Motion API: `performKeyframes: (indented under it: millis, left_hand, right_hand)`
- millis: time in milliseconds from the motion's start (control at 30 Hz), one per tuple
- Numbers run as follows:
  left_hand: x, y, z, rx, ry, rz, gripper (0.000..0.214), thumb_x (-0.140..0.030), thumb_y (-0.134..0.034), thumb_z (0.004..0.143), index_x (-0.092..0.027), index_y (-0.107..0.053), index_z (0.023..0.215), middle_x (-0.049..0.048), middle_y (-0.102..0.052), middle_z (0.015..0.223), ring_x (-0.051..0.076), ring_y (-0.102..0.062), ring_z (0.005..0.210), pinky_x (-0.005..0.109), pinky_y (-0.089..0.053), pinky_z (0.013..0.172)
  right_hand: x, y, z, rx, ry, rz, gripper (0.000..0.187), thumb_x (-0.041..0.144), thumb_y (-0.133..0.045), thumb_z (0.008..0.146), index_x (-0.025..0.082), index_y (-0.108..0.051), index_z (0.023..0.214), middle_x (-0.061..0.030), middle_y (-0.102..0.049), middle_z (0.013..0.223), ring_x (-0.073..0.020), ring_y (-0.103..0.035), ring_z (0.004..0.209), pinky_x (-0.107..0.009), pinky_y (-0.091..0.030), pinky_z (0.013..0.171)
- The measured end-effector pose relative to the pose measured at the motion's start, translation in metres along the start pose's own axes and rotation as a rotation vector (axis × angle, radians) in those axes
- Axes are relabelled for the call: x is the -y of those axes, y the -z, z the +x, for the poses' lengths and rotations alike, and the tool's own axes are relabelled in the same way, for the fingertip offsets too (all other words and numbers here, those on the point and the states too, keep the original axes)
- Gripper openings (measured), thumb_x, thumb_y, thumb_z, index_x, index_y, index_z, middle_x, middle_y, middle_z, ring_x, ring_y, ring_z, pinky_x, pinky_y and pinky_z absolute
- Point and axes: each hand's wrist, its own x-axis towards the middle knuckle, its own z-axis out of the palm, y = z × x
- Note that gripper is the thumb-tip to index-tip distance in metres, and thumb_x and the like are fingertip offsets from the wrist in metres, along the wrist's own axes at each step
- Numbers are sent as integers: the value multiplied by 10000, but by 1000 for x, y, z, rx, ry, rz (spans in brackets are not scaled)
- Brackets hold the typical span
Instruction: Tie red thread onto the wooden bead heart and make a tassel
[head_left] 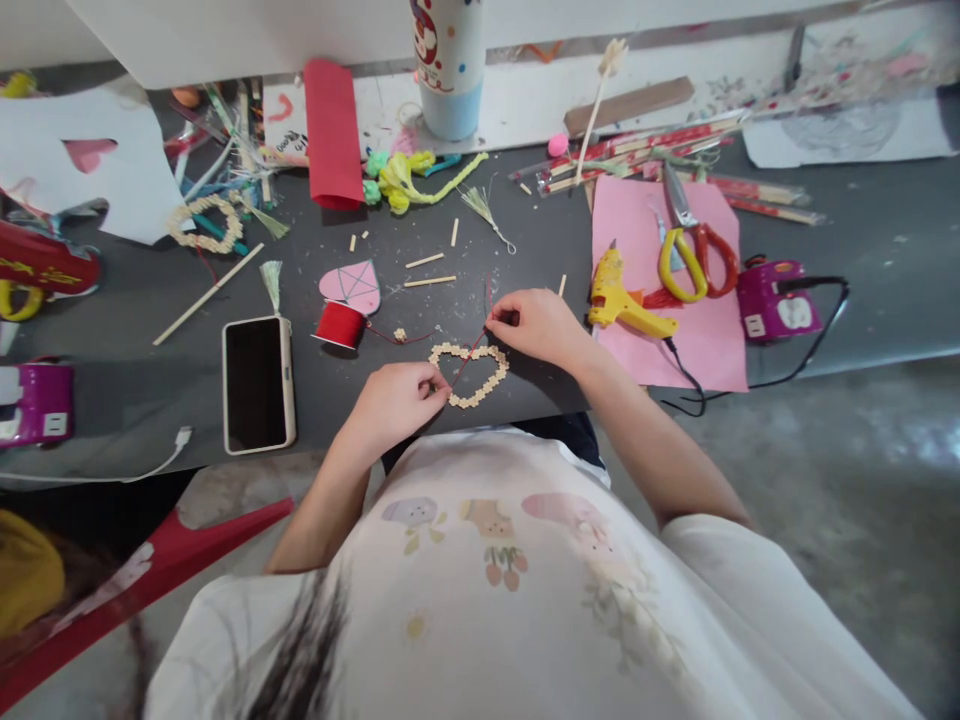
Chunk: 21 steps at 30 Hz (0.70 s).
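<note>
A heart-shaped ring of small pale wooden pieces (pixel 493 380) lies on the dark table near its front edge. Red thread (pixel 471 352) crosses the ring's top dip. My right hand (pixel 541 328) pinches the thread just above the ring on the right. On the left side, my left hand (pixel 396 402) is closed in a pinch, with red thread running to its fingertips beside the ring. A red thread spool (pixel 340 326) lies left of the ring, its loose strand trailing right past a small wooden cluster (pixel 400 335).
Left are a phone (pixel 257 385) and a pink paper heart (pixel 352 287). Short sticks (pixel 430 281) and a tassel (pixel 480 205) lie beyond my hands. Right, pink paper (pixel 709 350) holds a yellow glue gun (pixel 622 300) and scissors (pixel 694 240); a corded purple device (pixel 780 300) sits alongside.
</note>
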Motion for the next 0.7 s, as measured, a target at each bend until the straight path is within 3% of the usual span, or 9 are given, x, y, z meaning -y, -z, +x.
performKeyframes:
  millis: [333, 700]
  left_hand:
    - [5, -3, -4, -10, 5, 1, 227, -373, -556, 809, -228, -730, 795, -14, -601, 604, 133, -486, 560, 249, -300, 566]
    - [0, -3, 3, -78, -43, 53, 213, -359, -547, 832, -222, -710, 816, -4, -630, 656, 137, -501, 575, 260, -287, 567]
  right_hand:
    - [-1, 1, 0, -38, -37, -26, 137, 238, -600, 755, 176, -719, 732, -38, -681, 679, -151, -538, 620, -287, -349, 609]
    - [5, -4, 5, 4, 7, 336, 137, 268, -620, 756, 153, -695, 749, -7, -666, 690, -84, -473, 565, -246, -347, 577]
